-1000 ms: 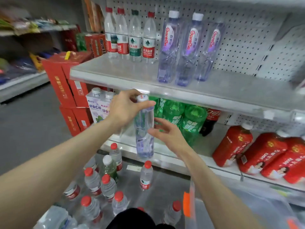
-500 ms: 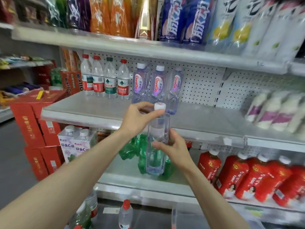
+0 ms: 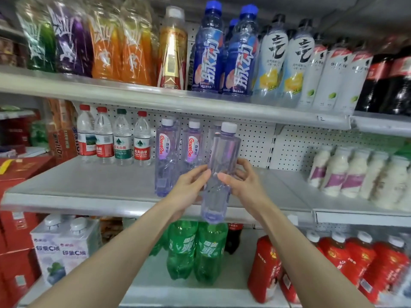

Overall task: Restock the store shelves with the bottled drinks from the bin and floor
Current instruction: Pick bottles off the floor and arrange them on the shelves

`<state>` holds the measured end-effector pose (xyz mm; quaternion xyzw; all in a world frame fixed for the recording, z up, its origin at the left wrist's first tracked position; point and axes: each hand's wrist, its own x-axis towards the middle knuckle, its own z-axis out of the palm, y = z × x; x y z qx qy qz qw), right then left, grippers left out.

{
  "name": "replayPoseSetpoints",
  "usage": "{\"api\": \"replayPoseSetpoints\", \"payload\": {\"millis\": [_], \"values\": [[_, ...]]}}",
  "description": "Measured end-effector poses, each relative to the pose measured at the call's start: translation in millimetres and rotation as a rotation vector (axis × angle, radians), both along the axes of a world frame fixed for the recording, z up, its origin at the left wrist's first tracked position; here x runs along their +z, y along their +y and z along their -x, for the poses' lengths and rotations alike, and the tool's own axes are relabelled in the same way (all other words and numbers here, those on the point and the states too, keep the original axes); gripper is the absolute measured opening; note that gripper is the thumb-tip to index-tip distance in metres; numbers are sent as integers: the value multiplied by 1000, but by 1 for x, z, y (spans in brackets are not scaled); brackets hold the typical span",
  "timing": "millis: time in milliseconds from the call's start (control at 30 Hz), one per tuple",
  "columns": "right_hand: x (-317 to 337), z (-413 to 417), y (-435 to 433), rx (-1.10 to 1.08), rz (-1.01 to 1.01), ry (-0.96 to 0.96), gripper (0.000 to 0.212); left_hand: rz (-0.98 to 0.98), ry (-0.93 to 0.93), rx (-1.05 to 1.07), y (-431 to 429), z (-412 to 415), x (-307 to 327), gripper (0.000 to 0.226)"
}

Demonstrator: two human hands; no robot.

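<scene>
GanTen bottles (image 3: pixel 165 156) stand at centre frame on the middle shelf (image 3: pixel 77 187), right behind the held bottle (image 3: pixel 223 156). Red-capped water bottles (image 3: pixel 104 138) stand to their left, and green soda bottles (image 3: pixel 195 250) below. From either side the left hand (image 3: pixel 189 192) and right hand (image 3: pixel 244 185) clasp the held bottle's waist. It is nearly upright and white-capped, its base overlapping the shelf's front edge.

Grey metal shelves (image 3: pixel 66 187) in tiers, white pegboard back panel (image 3: pixel 255 141) behind; red cartons (image 3: pixel 15 230) stacked at left, even indoor light.
</scene>
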<state>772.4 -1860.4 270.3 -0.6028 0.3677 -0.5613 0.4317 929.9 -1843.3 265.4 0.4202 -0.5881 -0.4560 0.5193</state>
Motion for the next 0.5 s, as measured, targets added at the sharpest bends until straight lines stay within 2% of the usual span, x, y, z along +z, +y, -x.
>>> {"api": "replayPoseSetpoints", "payload": {"millis": [200, 300, 500], "values": [[5, 1, -31, 6, -7, -10, 52, 56, 52, 46, -28, 5, 3, 41], [3, 0, -43, -5, 4, 6, 43, 97, 31, 90, -43, 4, 3, 38], [-4, -6, -64, 1, 23, -41, 50, 144, -9, 151, -65, 2, 0, 37]]}}
